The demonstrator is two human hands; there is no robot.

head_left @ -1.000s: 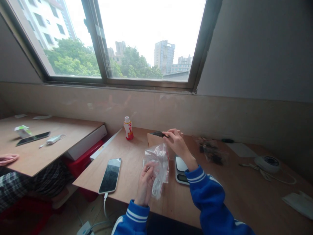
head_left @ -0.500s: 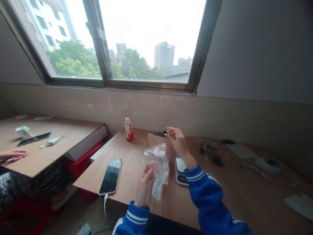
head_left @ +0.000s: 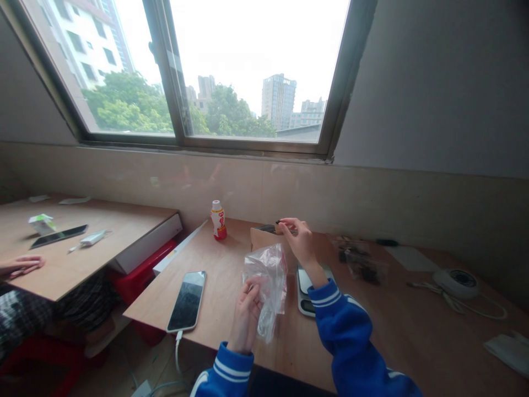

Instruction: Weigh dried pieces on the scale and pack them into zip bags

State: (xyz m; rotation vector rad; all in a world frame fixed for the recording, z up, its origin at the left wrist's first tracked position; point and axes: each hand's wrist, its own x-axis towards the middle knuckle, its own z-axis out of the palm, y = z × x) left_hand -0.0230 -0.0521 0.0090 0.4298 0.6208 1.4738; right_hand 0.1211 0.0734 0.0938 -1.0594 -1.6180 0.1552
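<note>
My left hand (head_left: 247,309) is closed on a clear plastic bag (head_left: 268,270) that has a reddish strip along its right side. Above the open top of a brown cardboard box (head_left: 261,238), my right hand (head_left: 301,240) pinches a small dark piece (head_left: 278,223), too small to name. The inside of the box looks dark, and the plastic bag covers part of its front. Partly behind my right wrist lies a kitchen scale (head_left: 305,286) with a small display.
A red and white bottle (head_left: 219,221) stands left of the box. A phone (head_left: 187,300) with a charging cable lies near the left edge. Clear bags of dark pieces (head_left: 367,269) and a white round device (head_left: 457,282) are at right. Another person's hand (head_left: 25,266) rests on the left table.
My right hand has shifted slightly with the small dark piece over the box. My left hand keeps the plastic bag in nearly the same place. The view has tilted very slightly.
</note>
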